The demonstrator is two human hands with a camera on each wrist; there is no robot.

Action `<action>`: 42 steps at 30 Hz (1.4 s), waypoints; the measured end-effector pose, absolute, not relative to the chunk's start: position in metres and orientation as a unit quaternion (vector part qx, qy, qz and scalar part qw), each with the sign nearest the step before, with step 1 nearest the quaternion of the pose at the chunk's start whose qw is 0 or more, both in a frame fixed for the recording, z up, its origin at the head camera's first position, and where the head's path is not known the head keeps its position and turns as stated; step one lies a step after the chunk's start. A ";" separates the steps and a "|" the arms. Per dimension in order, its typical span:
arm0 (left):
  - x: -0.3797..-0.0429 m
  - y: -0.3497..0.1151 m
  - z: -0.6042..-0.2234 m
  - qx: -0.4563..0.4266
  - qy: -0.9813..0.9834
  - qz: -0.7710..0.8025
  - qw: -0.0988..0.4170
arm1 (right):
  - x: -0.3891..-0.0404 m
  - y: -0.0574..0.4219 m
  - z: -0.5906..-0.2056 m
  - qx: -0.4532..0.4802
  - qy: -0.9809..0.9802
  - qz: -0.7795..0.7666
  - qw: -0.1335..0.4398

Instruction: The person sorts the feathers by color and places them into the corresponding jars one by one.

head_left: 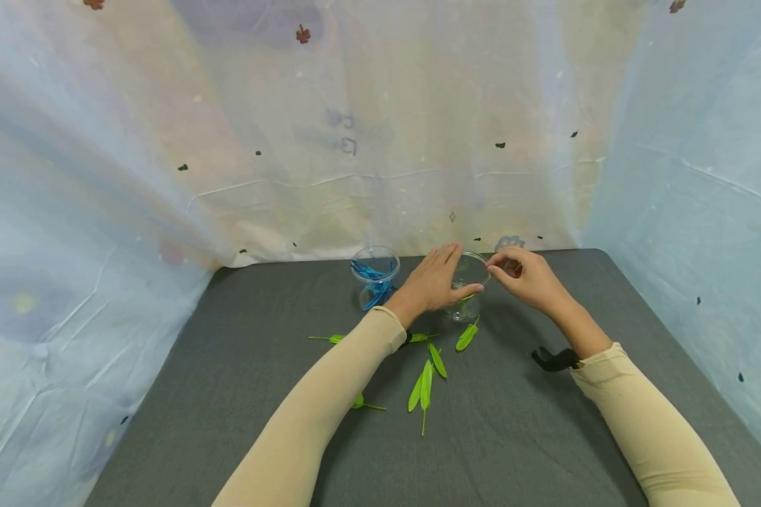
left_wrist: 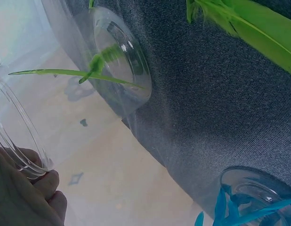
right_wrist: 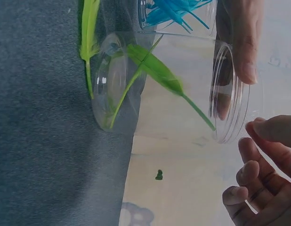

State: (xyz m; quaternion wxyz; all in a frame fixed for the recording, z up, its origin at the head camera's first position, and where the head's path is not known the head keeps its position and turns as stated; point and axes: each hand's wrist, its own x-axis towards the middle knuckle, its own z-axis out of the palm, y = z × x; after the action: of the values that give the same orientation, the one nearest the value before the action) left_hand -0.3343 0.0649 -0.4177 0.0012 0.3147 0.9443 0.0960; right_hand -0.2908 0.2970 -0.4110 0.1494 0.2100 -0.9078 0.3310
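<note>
A clear jar (right_wrist: 157,113) stands upright on the grey tabletop, with green feathers (right_wrist: 157,70) leaning inside it. My left hand (head_left: 432,280) holds it near the rim, thumb on the near side and fingers on the far side. Just to the right of that rim is my right hand (head_left: 528,279); its thumb and forefinger tips come close together, with nothing visible between them. The other right fingers (right_wrist: 249,173) are loosely bent. Several loose green feathers (head_left: 426,384) lie on the table in front of the jar, some partly covered by the left forearm.
Left of the left hand stands a second clear jar (head_left: 359,294) containing thin blue feather-like pieces (head_left: 378,290). A pale patterned curtain (head_left: 380,176) hangs along the table's back edge and at both sides. A black strap (head_left: 554,359) sticks out from the right wrist.
</note>
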 end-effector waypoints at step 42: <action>-0.332 0.062 -0.416 0.323 0.941 0.102 0.001 | -0.279 0.286 -0.469 0.137 -0.933 0.327 -0.065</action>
State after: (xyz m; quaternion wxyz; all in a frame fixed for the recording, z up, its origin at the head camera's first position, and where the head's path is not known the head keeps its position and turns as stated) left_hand -0.3319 0.0623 -0.4155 0.0005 0.3225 0.9411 0.1018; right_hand -0.2787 0.2860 -0.4693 -0.0647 0.1374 -0.9327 0.3271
